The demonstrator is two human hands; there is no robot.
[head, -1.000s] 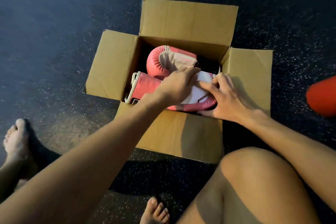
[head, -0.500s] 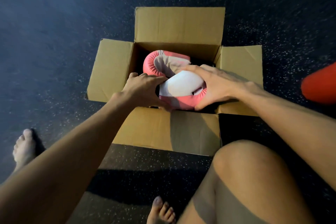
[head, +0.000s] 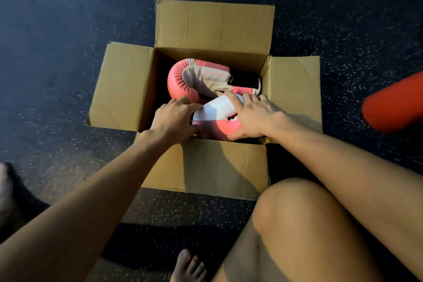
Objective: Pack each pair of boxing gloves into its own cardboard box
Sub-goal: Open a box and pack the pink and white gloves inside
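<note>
The cardboard box sits open in front of me, all four flaps splayed outward. Inside, the far glove, pink with a cream palm, lies on its side toward the back wall, padded end to the left, black cuff to the right. The near glove, pink and white, lies just in front of it by the box's front wall, gripped at one end by my left hand and at the other by my right hand.
</note>
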